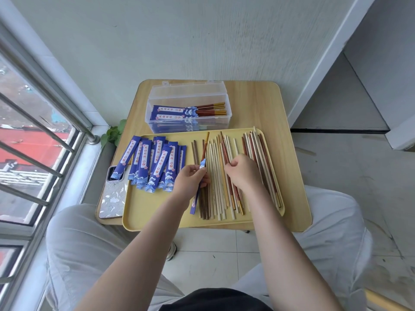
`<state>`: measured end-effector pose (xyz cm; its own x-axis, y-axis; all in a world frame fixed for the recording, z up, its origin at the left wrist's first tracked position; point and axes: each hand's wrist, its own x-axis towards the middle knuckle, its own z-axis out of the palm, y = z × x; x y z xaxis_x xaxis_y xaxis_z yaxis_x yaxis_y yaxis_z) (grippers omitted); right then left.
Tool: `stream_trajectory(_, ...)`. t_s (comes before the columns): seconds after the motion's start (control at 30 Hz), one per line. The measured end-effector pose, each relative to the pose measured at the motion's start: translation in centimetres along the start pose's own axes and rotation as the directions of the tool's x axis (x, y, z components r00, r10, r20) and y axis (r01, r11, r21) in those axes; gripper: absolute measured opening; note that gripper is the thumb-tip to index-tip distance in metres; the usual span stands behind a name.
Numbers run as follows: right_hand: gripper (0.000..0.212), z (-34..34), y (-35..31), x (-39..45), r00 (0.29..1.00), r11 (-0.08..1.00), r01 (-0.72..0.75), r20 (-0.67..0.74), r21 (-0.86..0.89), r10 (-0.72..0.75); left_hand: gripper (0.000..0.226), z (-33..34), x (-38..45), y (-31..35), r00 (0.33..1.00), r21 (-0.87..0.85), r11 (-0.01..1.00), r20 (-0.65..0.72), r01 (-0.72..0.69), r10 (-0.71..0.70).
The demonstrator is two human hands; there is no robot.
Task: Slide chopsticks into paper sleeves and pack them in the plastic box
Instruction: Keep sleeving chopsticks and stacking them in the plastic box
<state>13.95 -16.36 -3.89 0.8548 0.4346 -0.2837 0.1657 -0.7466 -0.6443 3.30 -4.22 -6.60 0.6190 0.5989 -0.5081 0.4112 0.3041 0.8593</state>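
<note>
The right hand covers its fingertips; fingers curl onto loose chopsticks, grip unclear. A wooden table stands against a white wall, beside a window. The left hand pinches a blue sleeve containing a red chopstick over the yellow tray. Behind it, the box holds sleeved pairs.

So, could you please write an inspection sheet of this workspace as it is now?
Surface: small light wooden table carrying a yellow plastic tray.
Job's things: loose wooden chopsticks and blue paper sleeves on the tray; clear plastic box holding sleeved pairs.
Clutter: phone in a silver patterned case.
Hands: left hand holds a blue sleeve with one chopstick; right hand fingers curl over the loose chopsticks.
Cables: nothing seen.
Surroundings: barred window, tiled floor.
</note>
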Motion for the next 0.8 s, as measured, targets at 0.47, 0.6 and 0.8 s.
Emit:
stream_trajectory(0.47, 0.009, -2.7, -3.6, -0.6, 0.988, 0.591, 0.086, 0.008, 0.802, -0.156, 0.002, -2.6, -1.4, 1.5, 0.969, -0.094, 0.992, 0.222, -0.088, 0.107)
stream_trajectory(0.6, 0.017, -2.5, -4.3, 0.0, 0.987, 0.628, 0.163, -0.127, 0.761, -0.103, 0.013, -2.7, -1.7, 2.0, 0.952, -0.009, 0.996, 0.291, -0.092, 0.091)
stream_trajectory(0.8, 0.019, -2.5, -5.1, 0.4, 0.971, 0.637, 0.232, -0.211, 0.735, -0.111, 0.019, -2.3, -2.1, 2.4, 0.950, 0.106, 0.983, 0.291, -0.150, 0.114)
